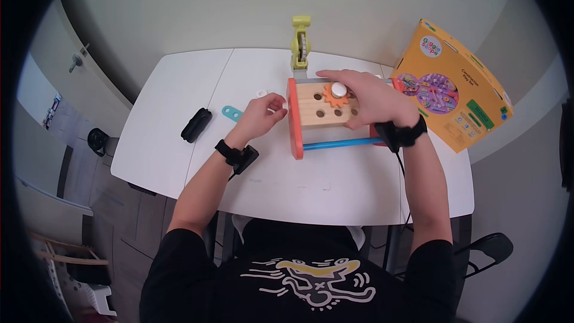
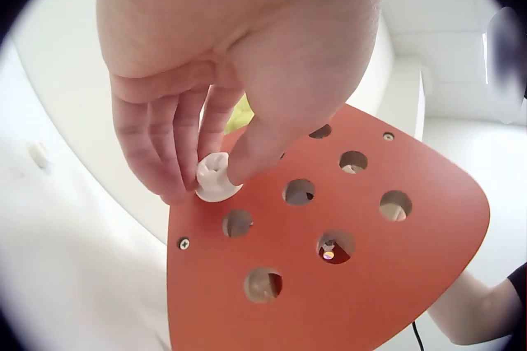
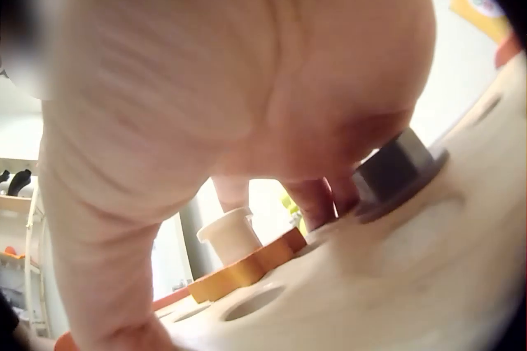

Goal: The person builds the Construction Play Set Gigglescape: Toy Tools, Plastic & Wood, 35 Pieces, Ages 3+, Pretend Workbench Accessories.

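A toy wooden workbench (image 1: 310, 121) with red side panels stands tilted on the table. My right hand (image 1: 379, 100) grips it across the top, fingers at the far edge and thumb on the near side. Beside that hand an orange gear (image 1: 330, 101) lies on the panel under a white round-headed piece (image 1: 339, 89). A dark grey hex-headed bolt (image 3: 395, 172) shows under the palm. My left hand (image 1: 261, 115) pinches a small white nut (image 2: 217, 178) between thumb and fingers, close against the left red side panel (image 2: 387, 260), which has several round holes.
Left of the workbench lie a teal strip with holes (image 1: 232, 113), a black case (image 1: 196, 125) and a white ring (image 1: 261, 93). A yellow-green toy tool (image 1: 301, 42) stands behind it. At the right leans a yellow construction-set box (image 1: 472, 98).
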The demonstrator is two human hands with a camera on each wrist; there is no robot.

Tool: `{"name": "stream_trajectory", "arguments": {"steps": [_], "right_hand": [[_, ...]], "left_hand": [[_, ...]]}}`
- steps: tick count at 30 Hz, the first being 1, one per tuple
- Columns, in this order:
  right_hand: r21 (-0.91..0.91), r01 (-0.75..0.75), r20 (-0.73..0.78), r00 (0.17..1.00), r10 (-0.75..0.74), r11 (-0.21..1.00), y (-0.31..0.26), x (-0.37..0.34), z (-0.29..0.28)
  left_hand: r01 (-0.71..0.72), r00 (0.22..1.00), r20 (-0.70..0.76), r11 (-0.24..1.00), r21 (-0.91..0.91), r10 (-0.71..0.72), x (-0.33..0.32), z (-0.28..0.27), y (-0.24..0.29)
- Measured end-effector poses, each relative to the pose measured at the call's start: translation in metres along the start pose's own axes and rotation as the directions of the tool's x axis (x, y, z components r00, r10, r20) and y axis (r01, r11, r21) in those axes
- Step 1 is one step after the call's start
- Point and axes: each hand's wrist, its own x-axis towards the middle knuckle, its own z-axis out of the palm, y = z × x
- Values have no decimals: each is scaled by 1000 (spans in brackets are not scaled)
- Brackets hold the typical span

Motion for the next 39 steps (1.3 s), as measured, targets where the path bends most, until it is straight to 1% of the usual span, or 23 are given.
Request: {"name": "stream_trajectory", "arguments": {"steps": [1, 2, 3, 4, 5, 7, 11, 13, 14, 17, 19, 20, 22, 23, 24, 25, 26, 27, 29, 31, 33, 35, 39], "right_hand": [[1, -1, 0, 1000, 1, 1000, 2, 7, -2], [108, -121, 130, 986, 107, 987, 2, 14, -4], [195, -249, 265, 945, 193, 949, 3, 20, -7], [205, -251, 298, 937, 184, 946, 8, 25, -6], [202, -248, 294, 938, 182, 948, 12, 29, -5], [223, -337, 368, 898, 241, 915, 18, 35, -2], [270, -345, 403, 888, 220, 899, 27, 41, 5], [304, -357, 424, 881, 210, 883, 33, 43, 8], [304, -358, 426, 880, 210, 883, 34, 43, 10], [341, -383, 444, 870, 211, 859, 35, 44, 10], [260, -325, 368, 904, 218, 909, 29, 42, 7], [259, -326, 364, 905, 221, 909, 23, 39, 4], [172, -293, 259, 935, 244, 941, 10, 30, 0], [170, -293, 256, 935, 245, 941, 9, 25, 5], [131, -194, 116, 977, 179, 972, 9, 20, 11], [77, -99, -22, 995, 101, 992, 7, 13, 15], [105, -85, -107, 990, 96, 991, -4, 6, 17], [102, -86, -108, 989, 97, 991, -8, 0, 22], [186, 56, -288, 958, 0, 981, -12, -9, 30], [195, 93, -326, 945, -25, 976, -18, -15, 36], [194, 159, -412, 909, -67, 968, -23, -18, 43], [213, 170, -417, 907, -68, 962, -25, -22, 48], [256, 167, -417, 908, -47, 952, -29, -23, 57]], "left_hand": [[12, 999, 37, 1000, 23, -13, 0, 0, -6], [9, 999, 38, 1000, 25, -10, -1, -1, -11], [34, 996, 81, 997, 69, -39, -3, -1, -16], [57, 990, 124, 992, 113, -71, -5, -1, -16], [52, 990, 121, 992, 115, -66, -6, -1, -17], [101, 978, 169, 989, 112, -119, -9, -3, -18], [95, 971, 211, 990, 108, -117, -9, -9, -20], [63, 952, 286, 983, 170, -110, -6, -13, -18], [64, 952, 286, 984, 169, -111, -6, -14, -16], [-16, 934, 348, 966, 259, -78, -4, -20, -10], [-40, 950, 310, 972, 230, -34, 1, -24, -12], [-45, 950, 312, 972, 231, -31, 6, -25, -15], [56, 996, 44, 955, 290, -71, 18, -23, -27], [53, 997, 44, 955, 290, -68, 23, -22, -38], [-30, 996, -61, 894, 446, 64, 28, -22, -49], [-86, 967, -142, 798, 596, 209, 32, -22, -57], [-54, 977, -130, 792, 608, 167, 36, -24, -61], [-57, 977, -131, 792, 608, 171, 39, -25, -64], [-35, 991, -80, 775, 631, 110, 46, -24, -70], [-23, 994, -68, 766, 642, 88, 51, -23, -74], [-14, 997, -52, 756, 655, 63, 53, -21, -76], [-1, 999, -37, 729, 685, 36, 55, -20, -77], [-14, 998, -41, 740, 672, 56, 55, -18, -78]]}}
